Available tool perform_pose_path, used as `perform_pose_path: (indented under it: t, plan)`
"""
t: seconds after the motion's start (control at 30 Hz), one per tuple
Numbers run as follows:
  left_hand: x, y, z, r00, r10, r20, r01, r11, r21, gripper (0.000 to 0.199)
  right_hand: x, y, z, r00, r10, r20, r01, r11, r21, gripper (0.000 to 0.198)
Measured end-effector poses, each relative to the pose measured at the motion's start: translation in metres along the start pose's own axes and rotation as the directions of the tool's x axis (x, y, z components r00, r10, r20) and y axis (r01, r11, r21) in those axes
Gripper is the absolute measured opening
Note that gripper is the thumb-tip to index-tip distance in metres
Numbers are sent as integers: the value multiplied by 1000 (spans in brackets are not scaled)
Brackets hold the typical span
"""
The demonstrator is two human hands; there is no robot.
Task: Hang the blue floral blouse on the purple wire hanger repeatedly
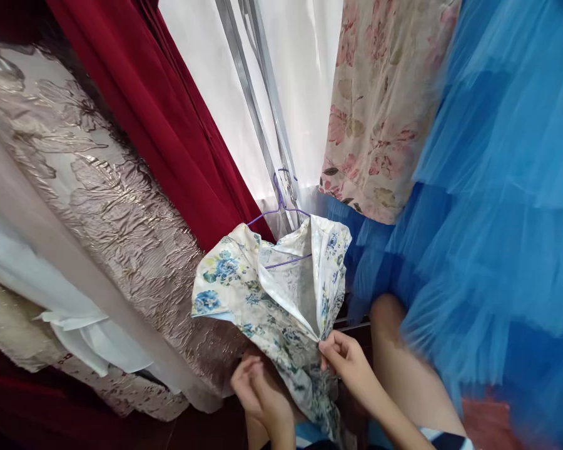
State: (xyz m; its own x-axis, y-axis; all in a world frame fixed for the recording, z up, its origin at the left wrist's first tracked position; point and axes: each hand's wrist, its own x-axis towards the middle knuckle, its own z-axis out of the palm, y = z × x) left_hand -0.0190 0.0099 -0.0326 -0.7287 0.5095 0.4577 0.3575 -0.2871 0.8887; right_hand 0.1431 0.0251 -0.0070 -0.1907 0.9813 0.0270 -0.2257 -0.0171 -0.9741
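Observation:
A white dress with blue flowers [263,294] hangs from a thin purple hanger [265,214]. Its long opening spreads into a V and shows the pale lining. My right hand [344,357] pinches the fabric at the bottom point of this opening; whether a zipper pull lies between the fingers is hidden. Left of the dress's lower part is my left hand [260,390], slightly blurred, its fingers curled together. I cannot make out anything inside it.
Dark red cloth [169,119] and shiny embossed pinkish fabric [136,231] hang at the left. Behind the hanger are white cloth [304,75] and grey straps [251,81]. A pink floral garment [370,137] and a layered blue tulle dress [492,231] fill the right side. My bare legs [413,375] show below.

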Motion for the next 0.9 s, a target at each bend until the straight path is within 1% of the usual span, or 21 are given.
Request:
perform_pose_path:
  t: [0.03,0.07,0.1,0.13,0.17,0.27,0.33,0.37,0.43,0.53,0.6,0.63,0.7,0.77,0.8,0.83,0.87,0.9]
  plan:
    - [-8,-2,-2,995,23,95,-25,1000,14,26,-2,1,3,1000,6,10,-6,1000,1,38]
    - [-15,-3,-2,974,50,223,-58,998,28,26,-3,1,7,1000,9,23,-9,1000,4,39]
    - [-22,-3,1,933,70,354,-89,995,38,26,-3,1,11,999,10,34,-10,1000,10,40]
    - [-28,-1,5,887,79,456,-112,993,45,26,-4,0,14,999,10,40,-10,1000,16,40]
    - [-32,1,10,860,84,504,-126,991,50,24,-4,-1,15,999,11,45,-13,1000,24,41]
    - [-38,11,25,857,88,508,-132,990,51,11,0,-8,13,997,55,56,-58,997,53,42]
    - [-38,18,31,832,98,545,-140,989,37,14,8,-18,7,993,98,67,-103,992,75,42]
    - [-37,21,32,809,96,579,-142,989,33,17,15,-26,4,992,106,71,-112,990,82,43]
    - [-34,26,31,746,73,662,-153,986,64,17,34,-50,1,994,72,77,-79,993,83,43]
    - [-27,35,28,615,0,788,-224,959,174,14,73,-102,5,995,-52,85,46,996,75,41]
    - [-20,44,27,518,-33,854,-330,914,236,14,100,-140,13,997,-57,51,49,987,154,35]
    - [-16,50,26,472,-44,880,-399,880,258,15,112,-158,16,999,-36,22,30,979,202,30]
    - [-9,62,27,385,-69,921,-542,790,286,18,131,-185,23,999,-37,-1,36,969,244,22]
    - [-3,69,28,314,-97,945,-644,709,287,22,141,-200,28,999,-34,-8,35,962,273,19]
    - [1,71,28,287,-112,951,-668,688,283,23,142,-203,29,999,-32,-7,32,959,281,18]
    - [5,72,29,266,-125,956,-672,687,276,24,142,-202,30,1000,-28,-3,27,957,288,18]
    - [12,73,30,253,-128,959,-656,706,268,24,140,-200,29,1000,-28,0,27,958,287,18]
    - [20,75,32,253,-119,960,-624,738,256,25,137,-197,29,999,-37,3,35,961,276,18]
